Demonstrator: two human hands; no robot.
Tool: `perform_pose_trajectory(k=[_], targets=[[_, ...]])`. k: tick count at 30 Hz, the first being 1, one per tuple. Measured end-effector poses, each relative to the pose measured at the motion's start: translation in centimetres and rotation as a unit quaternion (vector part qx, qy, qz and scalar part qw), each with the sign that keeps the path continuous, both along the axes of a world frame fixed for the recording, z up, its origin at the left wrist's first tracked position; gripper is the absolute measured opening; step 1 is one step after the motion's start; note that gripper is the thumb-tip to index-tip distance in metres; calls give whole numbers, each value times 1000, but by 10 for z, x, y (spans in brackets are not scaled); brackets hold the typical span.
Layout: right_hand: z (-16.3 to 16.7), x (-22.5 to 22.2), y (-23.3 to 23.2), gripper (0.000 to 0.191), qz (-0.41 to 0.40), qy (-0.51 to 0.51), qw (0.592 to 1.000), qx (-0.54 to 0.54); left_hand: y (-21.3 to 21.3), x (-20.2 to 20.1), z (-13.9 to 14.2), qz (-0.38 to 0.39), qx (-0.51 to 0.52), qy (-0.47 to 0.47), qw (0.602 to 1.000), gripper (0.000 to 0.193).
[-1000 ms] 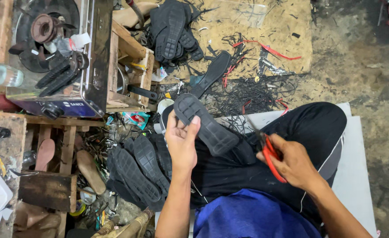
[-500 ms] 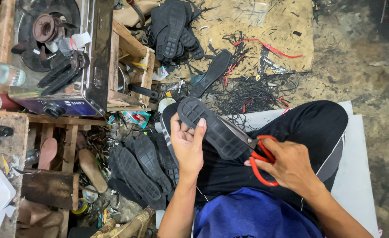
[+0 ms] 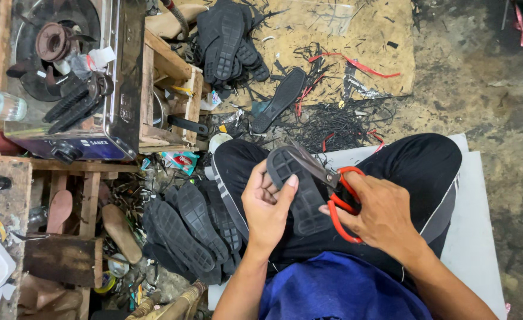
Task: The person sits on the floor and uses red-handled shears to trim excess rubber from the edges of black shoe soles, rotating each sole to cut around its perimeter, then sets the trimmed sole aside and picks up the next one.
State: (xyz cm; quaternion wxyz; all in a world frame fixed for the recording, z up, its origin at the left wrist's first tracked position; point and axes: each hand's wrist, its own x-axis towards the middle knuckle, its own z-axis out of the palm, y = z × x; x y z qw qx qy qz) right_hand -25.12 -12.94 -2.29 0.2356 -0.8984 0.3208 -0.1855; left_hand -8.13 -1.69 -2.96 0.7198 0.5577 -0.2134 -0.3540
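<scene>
You are holding a black rubber shoe sole [image 3: 300, 192] over your lap, tread side up, with your left hand [image 3: 265, 207]: the thumb is pressing on the tread near the rounded end while the other fingers are curling under it. Your right hand [image 3: 380, 213] is gripping the red-handled scissors [image 3: 339, 198], fingers threaded through the loops. A second ago the scissors were lying apart from the sole, out by your right knee; now the blades are lying against the sole's right edge and the sole is turned more upright in your grip, so the trimming of that edge seems to be starting. More dark soles [image 3: 190, 228] are lying piled on the floor beside your left leg.
</scene>
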Motion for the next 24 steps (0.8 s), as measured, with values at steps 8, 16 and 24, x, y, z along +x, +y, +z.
perform_pose_trajectory(k=[8, 16, 24], targets=[[5, -16, -19, 53, 23, 67, 996, -56, 13, 32, 10, -97, 41, -33, 994, 49], [16, -15, -21, 57, 29, 53, 993, -105, 13, 39, 19, -142, 72, -70, 985, 51], [12, -22, -29, 55, 70, 59, 989, -119, 19, 57, 24, -213, 90, -70, 970, 52]])
